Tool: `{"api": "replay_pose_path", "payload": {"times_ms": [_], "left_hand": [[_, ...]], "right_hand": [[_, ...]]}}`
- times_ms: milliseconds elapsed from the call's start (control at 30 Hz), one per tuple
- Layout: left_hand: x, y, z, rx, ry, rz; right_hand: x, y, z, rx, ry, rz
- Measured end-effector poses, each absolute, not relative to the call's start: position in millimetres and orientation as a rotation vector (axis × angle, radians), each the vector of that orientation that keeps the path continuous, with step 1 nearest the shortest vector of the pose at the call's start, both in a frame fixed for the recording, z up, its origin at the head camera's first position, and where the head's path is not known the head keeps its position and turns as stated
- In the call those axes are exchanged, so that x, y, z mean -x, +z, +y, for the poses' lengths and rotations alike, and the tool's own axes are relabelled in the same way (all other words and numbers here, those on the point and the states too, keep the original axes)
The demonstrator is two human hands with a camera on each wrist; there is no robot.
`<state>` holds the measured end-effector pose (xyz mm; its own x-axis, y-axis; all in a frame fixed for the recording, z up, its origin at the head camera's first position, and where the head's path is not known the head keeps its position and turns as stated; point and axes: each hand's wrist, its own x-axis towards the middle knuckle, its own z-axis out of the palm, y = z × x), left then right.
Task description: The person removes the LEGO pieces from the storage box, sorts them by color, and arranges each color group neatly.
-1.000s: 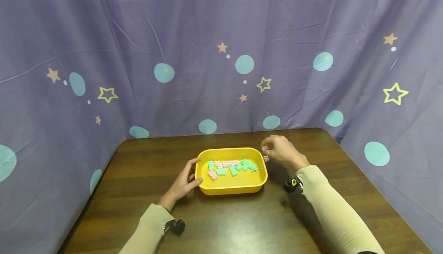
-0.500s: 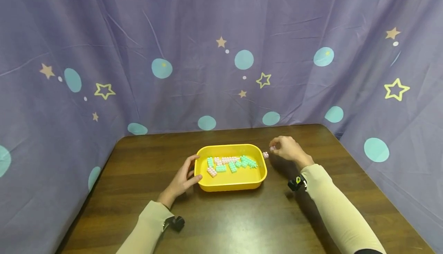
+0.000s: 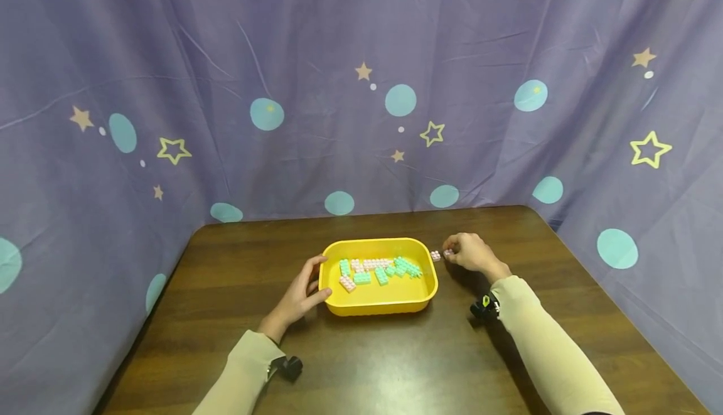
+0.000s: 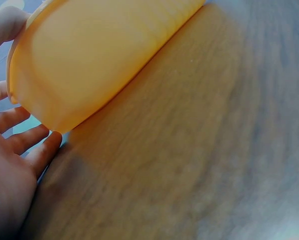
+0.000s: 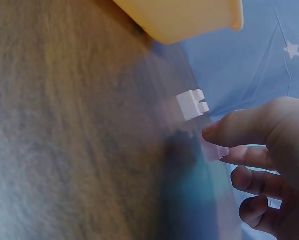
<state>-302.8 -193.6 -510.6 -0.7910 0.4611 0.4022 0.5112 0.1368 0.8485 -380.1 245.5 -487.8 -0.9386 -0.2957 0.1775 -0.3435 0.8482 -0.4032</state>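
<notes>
A yellow plastic tray with pink and mint-green toy building bricks in it sits on the table. My left hand holds its left end, thumb at the near corner and a finger at the far one; in the left wrist view, several fingertips lie along the lower part of the end wall. Right of the tray, my right hand pinches a small pink building brick between thumb and fingers, low over the table. Another pink brick stands between that hand and the tray, studs up.
The brown wooden table reaches back to a purple curtain patterned with stars and blue dots. Inside the tray, the bricks cluster toward the back and left, among them a mint-green brick.
My right hand has moved the pink brick rightward, away from the other pink brick and the tray, then down toward the table. The left hand keeps its hold on the tray.
</notes>
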Motion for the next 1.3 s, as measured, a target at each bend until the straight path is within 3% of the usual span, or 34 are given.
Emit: {"api": "replay_pose_path", "payload": {"times_ms": [200, 800, 1300], "left_hand": [[311, -527, -196, 0.986, -1.743, -2.330], [312, -529, -196, 0.981, -1.749, -2.331], [297, -499, -192, 0.987, -1.745, -2.368]], "right_hand": [[381, -493, 246, -0.486, 0.662, -2.916], [381, -500, 245, -0.516, 0.683, -2.879], [379, -484, 250, -0.558, 0.771, -2.824]]}}
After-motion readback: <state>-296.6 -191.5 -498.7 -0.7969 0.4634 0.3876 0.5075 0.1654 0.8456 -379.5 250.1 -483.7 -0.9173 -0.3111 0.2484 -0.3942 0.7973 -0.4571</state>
